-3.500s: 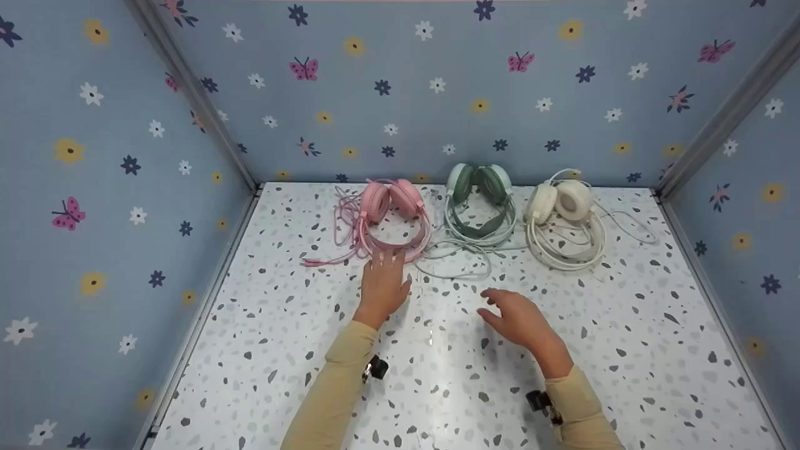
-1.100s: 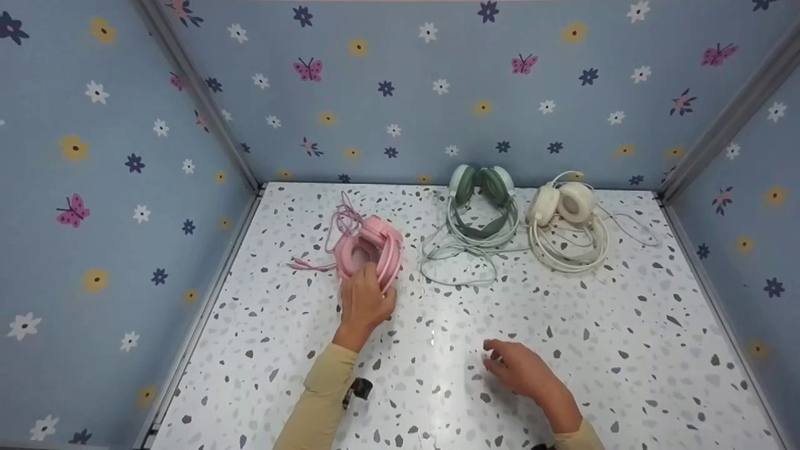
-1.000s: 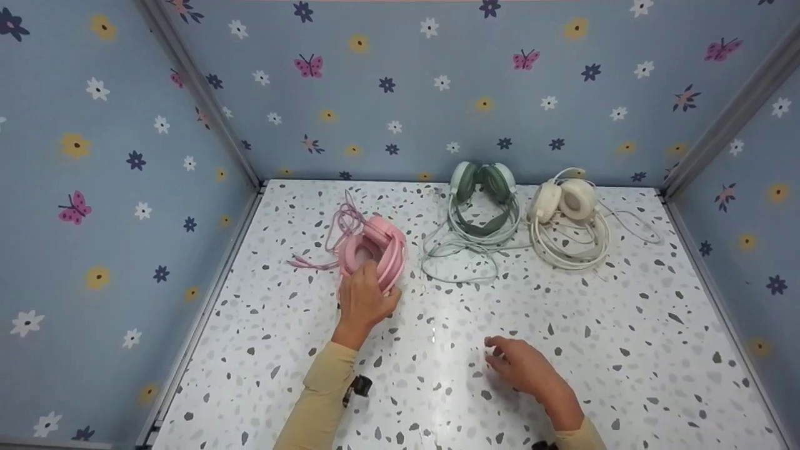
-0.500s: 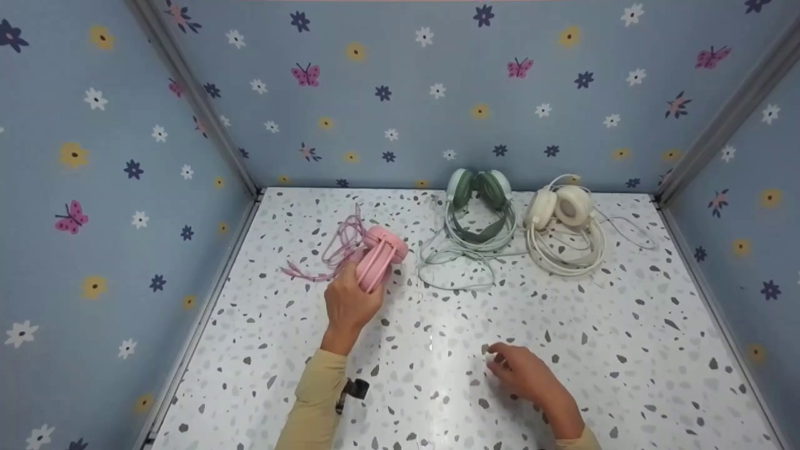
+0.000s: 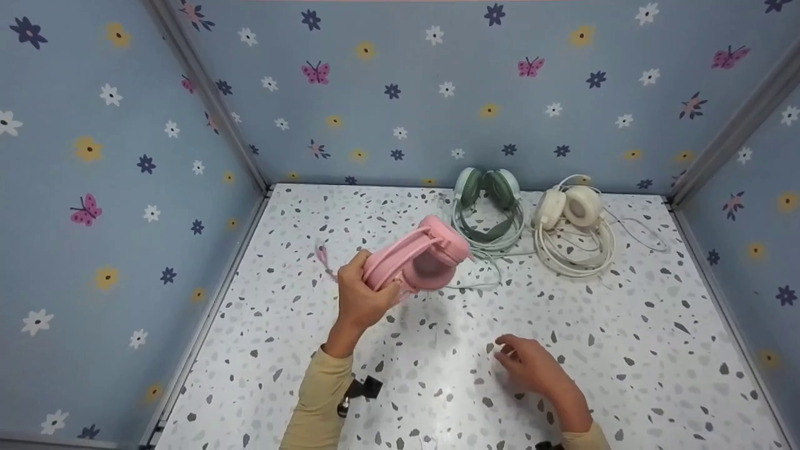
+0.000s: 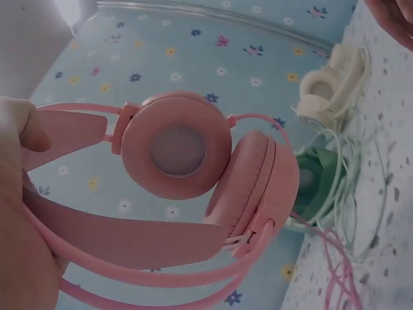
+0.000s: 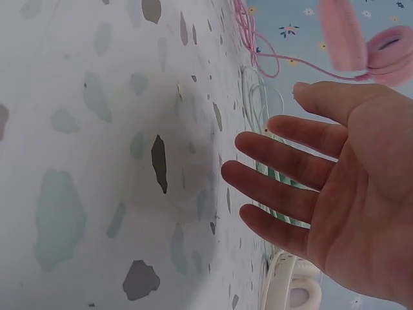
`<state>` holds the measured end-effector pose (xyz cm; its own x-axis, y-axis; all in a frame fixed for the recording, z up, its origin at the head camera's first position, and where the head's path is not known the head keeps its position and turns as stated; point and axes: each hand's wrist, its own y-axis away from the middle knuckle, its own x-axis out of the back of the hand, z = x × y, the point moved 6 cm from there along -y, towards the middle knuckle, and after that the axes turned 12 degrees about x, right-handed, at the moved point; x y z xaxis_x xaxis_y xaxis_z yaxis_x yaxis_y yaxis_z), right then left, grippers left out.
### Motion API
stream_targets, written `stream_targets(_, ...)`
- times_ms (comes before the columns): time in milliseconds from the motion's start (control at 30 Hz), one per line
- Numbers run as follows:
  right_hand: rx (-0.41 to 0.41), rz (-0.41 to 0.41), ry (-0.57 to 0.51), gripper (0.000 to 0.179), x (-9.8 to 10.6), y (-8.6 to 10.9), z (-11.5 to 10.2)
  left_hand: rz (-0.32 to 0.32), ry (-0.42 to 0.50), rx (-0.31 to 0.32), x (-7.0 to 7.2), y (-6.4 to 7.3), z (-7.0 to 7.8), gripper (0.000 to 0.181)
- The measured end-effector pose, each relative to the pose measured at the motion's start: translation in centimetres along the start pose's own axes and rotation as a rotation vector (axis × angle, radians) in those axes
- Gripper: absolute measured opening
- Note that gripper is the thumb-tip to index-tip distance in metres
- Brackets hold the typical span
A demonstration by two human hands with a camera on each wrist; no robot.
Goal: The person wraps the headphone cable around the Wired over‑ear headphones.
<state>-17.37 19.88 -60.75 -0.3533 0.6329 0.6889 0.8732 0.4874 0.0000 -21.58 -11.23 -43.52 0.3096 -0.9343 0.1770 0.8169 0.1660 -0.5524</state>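
Note:
Pink headphones (image 5: 447,240) are held up off the table by my left hand (image 5: 362,297), its fingers and thumb curled round the headband. In the left wrist view the headband (image 6: 129,242) runs into that hand, and both round ear cups (image 6: 177,145) hang at the far end. Their pink cable (image 7: 271,57) trails down to the tabletop in the right wrist view. My right hand (image 5: 531,369) holds nothing. It hovers over the front right of the table with fingers loosely extended and apart, palm showing in the right wrist view.
Green headphones (image 5: 487,194) with a pale coiled cable lie at the back middle of the speckled table (image 5: 262,350). Beside them on the right lie cream headphones (image 5: 572,212) with their cable. Blue flowered walls (image 5: 400,75) enclose the back and both sides.
My left hand took hold of the pink headphones' headband, pulled them forward from the back row, then lifted and turned them to the right. My right hand drew back toward the front.

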Motion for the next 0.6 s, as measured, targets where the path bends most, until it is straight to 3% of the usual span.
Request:
stream_targets(167, 0.055, 0.028, -0.011, 0.025, 1.0, 0.0, 0.1, -0.065, 0.162, 0.046, 0.4, -0.4, 3.1, 0.022)
stream_targets(300, 0.082, 0.103, -0.009, 0.026, 2.4, 0.3, 0.3, -0.106, 0.295, 0.051, 0.4, -0.9, 5.2, 0.019)
stream_targets(433, 0.062, 0.249, 0.007, 0.026, 4.7, 1.5, 0.7, -0.130, 0.429, 0.032, 0.2, -1.3, 7.2, 0.016)
stream_targets(600, 0.064, 0.491, -0.080, 0.042, 8.1, 2.8, 0.0, -0.197, 0.718, 0.037, 0.0, -2.2, 10.2, 0.014)
